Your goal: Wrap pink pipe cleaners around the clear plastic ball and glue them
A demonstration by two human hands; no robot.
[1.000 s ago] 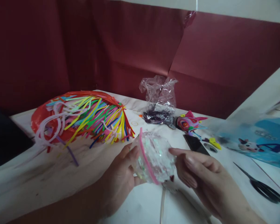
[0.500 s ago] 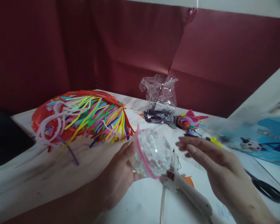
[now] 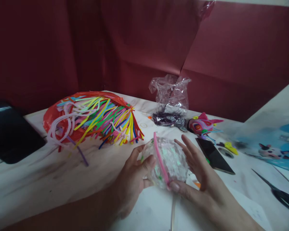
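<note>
A clear, shiny ball (image 3: 174, 158) with a pink fuzzy strip (image 3: 161, 160) across its left part is between both hands. My left hand (image 3: 132, 176) grips the ball's left side, its thumb lying on the surface beside the strip. On the other side my right hand (image 3: 199, 179) is wrapped round the ball, its thumb at the strip's lower end. A pale cord (image 3: 173, 213) runs down below the ball. The glue gun is hidden behind the right hand.
Colourful fuzzy stems (image 3: 110, 120) lie on red plastic at the left, near a black object (image 3: 12, 134). Behind are a clear bag (image 3: 173, 99) and a pink figure (image 3: 202, 124). A phone (image 3: 215, 155), a tape roll (image 3: 225, 152) and scissors (image 3: 283, 195) lie rightward.
My right hand has moved left onto the ball, and its thumb now touches the pink strip. The phone and tape roll are uncovered. The whole view has shifted slightly.
</note>
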